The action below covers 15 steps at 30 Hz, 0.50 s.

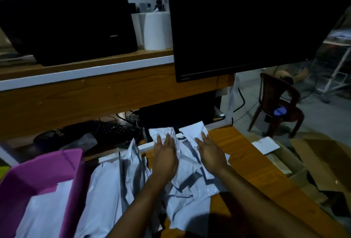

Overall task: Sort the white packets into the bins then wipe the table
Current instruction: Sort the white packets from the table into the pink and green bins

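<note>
A heap of white plastic packets (187, 186) lies on the wooden table (252, 163), spreading from the centre towards the left. My left hand (164, 155) and my right hand (210, 153) reach side by side over the far end of the heap, fingers straight, palms down on or just above the packets. One white packet (194, 130) pokes out beyond my right fingertips, by the monitor's foot. To the left stands a pink bin (75, 161) with white packets (44, 211) inside it.
A large dark monitor (247, 23) rises right behind the heap. A black keyboard (106, 129) and cables lie under a wooden shelf (85, 67) holding a black printer and white rolls. Cardboard boxes (296, 163) and a brown plastic chair (277, 103) are to the right.
</note>
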Tool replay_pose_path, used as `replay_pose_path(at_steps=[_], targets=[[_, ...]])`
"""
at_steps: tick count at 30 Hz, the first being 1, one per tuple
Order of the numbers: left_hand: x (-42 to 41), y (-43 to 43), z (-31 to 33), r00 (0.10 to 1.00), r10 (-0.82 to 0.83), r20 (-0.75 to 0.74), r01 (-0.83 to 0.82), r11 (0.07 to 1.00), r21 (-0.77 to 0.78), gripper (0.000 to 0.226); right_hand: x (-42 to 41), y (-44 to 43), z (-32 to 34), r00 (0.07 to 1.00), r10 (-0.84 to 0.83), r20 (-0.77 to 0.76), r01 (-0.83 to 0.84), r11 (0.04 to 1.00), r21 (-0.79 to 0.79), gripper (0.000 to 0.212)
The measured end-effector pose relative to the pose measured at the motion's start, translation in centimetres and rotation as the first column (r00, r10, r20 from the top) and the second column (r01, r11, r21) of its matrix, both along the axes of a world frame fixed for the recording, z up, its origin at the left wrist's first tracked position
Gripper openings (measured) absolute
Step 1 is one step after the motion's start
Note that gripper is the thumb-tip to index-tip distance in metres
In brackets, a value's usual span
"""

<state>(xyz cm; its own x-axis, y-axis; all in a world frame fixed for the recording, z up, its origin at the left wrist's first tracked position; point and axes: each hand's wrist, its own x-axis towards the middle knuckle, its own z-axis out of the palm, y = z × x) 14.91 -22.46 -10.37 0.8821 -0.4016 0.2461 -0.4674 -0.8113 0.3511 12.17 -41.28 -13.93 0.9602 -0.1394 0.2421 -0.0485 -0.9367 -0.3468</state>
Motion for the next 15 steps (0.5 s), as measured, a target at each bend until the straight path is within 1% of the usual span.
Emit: replay_pose_path(at_steps=[3,6,8,12,15], targets=[[-1.4,2.0,2.2,0.998,-0.051,0.041,0.056,0.992,-0.113,0.052,-2.3,2.9,2.7,0.989,-0.12,0.089,0.108,0.986,0.13,0.043],[-3.6,4.5,3.8,0.986,-0.103,0.135,0.127,0.974,-0.186,0.048,-5.5,6.7,4.4,0.963,-0.204,0.173,0.165,0.962,0.216,0.043],[-5.3,6.7,4.6,0.977,-0.145,0.156,0.173,0.967,-0.186,0.048,-8.0,9.2,5.3,0.939,-0.234,0.251,0.162,0.948,0.275,0.041],[-10.0,12.2,6.0,0.963,-0.179,0.204,0.21,0.967,-0.142,0.047,-13.4,14.2,7.2,0.914,-0.259,0.311,0.12,0.907,0.404,0.041],[-13.7,16.8,6.8,0.968,-0.166,0.189,0.196,0.968,-0.154,0.046,-16.8,18.1,8.1,0.892,-0.247,0.379,0.073,0.905,0.418,0.044]])
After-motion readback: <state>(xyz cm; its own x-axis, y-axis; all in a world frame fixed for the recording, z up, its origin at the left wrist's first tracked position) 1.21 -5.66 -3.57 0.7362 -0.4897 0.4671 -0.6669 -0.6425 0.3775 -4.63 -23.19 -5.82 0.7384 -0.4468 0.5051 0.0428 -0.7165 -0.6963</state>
